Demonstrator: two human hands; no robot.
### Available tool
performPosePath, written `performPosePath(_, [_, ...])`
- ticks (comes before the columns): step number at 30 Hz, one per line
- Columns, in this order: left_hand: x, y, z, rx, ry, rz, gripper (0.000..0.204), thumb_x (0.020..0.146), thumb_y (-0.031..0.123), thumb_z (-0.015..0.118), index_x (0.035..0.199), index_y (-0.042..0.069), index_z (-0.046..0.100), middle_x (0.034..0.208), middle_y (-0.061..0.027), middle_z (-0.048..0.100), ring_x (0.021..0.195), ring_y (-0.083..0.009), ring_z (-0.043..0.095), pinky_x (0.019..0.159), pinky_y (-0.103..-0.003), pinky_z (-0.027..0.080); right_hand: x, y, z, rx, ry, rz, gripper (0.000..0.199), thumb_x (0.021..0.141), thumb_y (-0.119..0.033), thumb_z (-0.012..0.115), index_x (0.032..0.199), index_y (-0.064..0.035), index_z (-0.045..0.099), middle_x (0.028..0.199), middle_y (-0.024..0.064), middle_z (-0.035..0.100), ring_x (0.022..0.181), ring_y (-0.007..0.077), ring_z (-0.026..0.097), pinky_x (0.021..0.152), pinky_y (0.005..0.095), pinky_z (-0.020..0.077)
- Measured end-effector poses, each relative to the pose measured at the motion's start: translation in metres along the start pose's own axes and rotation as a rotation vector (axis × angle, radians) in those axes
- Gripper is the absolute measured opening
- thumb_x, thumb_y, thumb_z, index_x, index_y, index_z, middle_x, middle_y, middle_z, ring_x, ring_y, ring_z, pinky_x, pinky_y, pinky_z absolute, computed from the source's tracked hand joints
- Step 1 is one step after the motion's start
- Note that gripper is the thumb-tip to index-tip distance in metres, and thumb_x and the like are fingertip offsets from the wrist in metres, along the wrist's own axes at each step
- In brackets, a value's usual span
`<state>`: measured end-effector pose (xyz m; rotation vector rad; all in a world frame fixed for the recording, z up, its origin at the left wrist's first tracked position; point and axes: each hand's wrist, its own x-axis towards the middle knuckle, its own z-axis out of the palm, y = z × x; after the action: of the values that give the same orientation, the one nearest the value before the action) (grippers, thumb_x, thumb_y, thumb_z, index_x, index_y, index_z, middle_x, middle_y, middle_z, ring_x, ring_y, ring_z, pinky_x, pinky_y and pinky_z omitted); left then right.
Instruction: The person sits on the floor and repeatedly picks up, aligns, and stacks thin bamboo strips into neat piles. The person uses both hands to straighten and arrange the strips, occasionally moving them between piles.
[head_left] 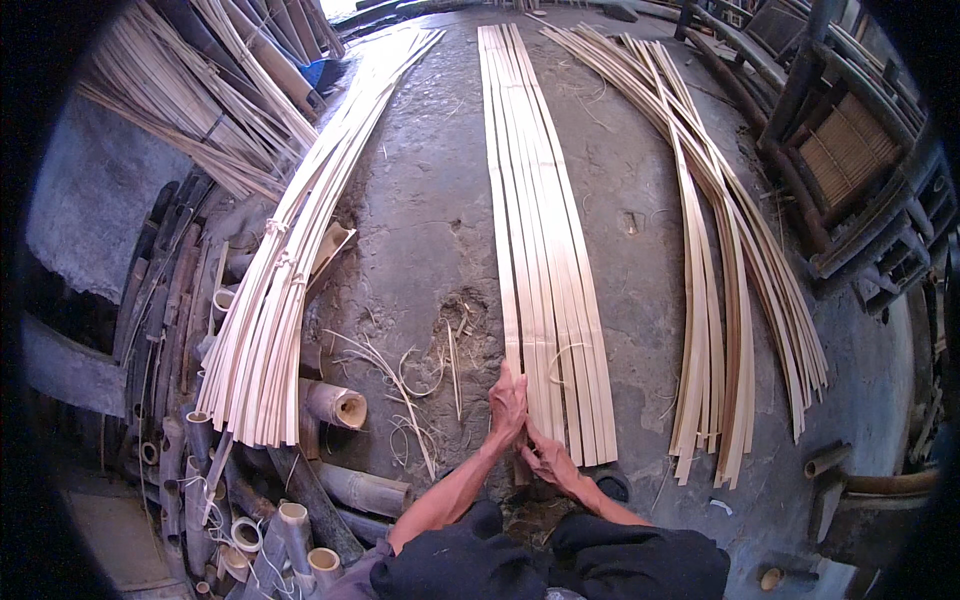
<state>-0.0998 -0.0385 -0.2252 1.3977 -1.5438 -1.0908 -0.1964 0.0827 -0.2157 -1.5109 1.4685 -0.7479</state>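
Long pale bamboo strips [545, 230] lie side by side on the floor in front of me, running away toward the far end. My left hand [507, 408] closes around the near part of the leftmost bamboo strip [511, 325], at the row's left edge. Just nearer and to the right, my right hand [550, 463] has its fingers bent in against the same edge, close under the left hand. Its fingertips are partly hidden, and they seem to pinch the strip's near end. A thin curled shaving [562, 362] rests across the row.
A tied bundle of strips [265, 330] slopes along the left. Loose, crossing strips [715, 330] lie on the right. Cut bamboo tubes [340, 405] are heaped at lower left. Bamboo furniture [840, 160] stands far right. Thin shavings [400, 385] litter the grey floor [420, 230].
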Motion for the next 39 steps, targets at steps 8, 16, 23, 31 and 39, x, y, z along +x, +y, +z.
performPosePath(8, [-0.007, -0.03, -0.002, 0.316, -0.084, 0.086, 0.062, 0.091, 0.024, 0.059, 0.138, -0.008, 0.034, 0.099, -0.0276, 0.061, 0.09, -0.044, 0.063, 0.072, -0.049, 0.05, -0.011, 0.023, 0.005, 0.652, -0.166, 0.355, 0.062, 0.098, -0.043, 0.046, 0.151, -0.016, 0.028, 0.063, -0.0047, 0.035, 0.048, 0.0086, 0.026, 0.046, 0.0228, 0.0218])
performPosePath(16, [-0.007, -0.011, -0.007, 0.812, -0.122, 0.084, 0.074, 0.088, 0.037, 0.061, 0.142, -0.005, 0.034, 0.106, -0.0193, 0.053, 0.094, -0.0347, 0.055, 0.074, -0.045, 0.046, -0.009, 0.019, 0.005, 0.006, -0.018, 0.042, 0.061, 0.087, 0.0, 0.055, 0.144, -0.0069, 0.036, 0.062, 0.0094, 0.037, 0.054, 0.0177, 0.038, 0.049, 0.0337, 0.0379])
performPosePath(23, [-0.007, -0.018, -0.007, 0.831, -0.117, 0.097, 0.074, 0.088, 0.039, 0.061, 0.143, -0.003, 0.033, 0.103, -0.0176, 0.051, 0.094, -0.0346, 0.052, 0.075, -0.046, 0.044, -0.004, 0.017, -0.001, 0.137, -0.129, 0.294, 0.044, 0.097, -0.018, 0.054, 0.139, -0.0071, 0.045, 0.063, 0.0058, 0.04, 0.056, 0.0151, 0.038, 0.052, 0.0294, 0.0362])
performPosePath(31, [-0.011, -0.012, -0.006, 0.806, -0.124, 0.087, 0.073, 0.091, 0.043, 0.054, 0.145, -0.001, 0.03, 0.115, -0.0224, 0.05, 0.102, -0.0372, 0.05, 0.082, -0.049, 0.041, 0.008, 0.03, -0.058, -0.446, 0.479, 0.127, 0.044, 0.093, -0.027, 0.052, 0.132, -0.0086, 0.05, 0.099, 0.0204, 0.056, 0.092, 0.0369, 0.058, 0.079, 0.0459, 0.0482])
performPosePath(39, [-0.016, -0.021, -0.007, 0.783, -0.116, 0.148, 0.075, 0.09, 0.041, 0.056, 0.146, 0.0, 0.027, 0.112, -0.0206, 0.05, 0.101, -0.0375, 0.05, 0.08, -0.051, 0.041, 0.0, 0.059, -0.098, -0.608, 0.477, 0.209, 0.052, 0.086, -0.023, 0.062, 0.132, -0.0039, 0.049, 0.109, 0.0182, 0.05, 0.103, 0.0357, 0.051, 0.087, 0.0441, 0.0453])
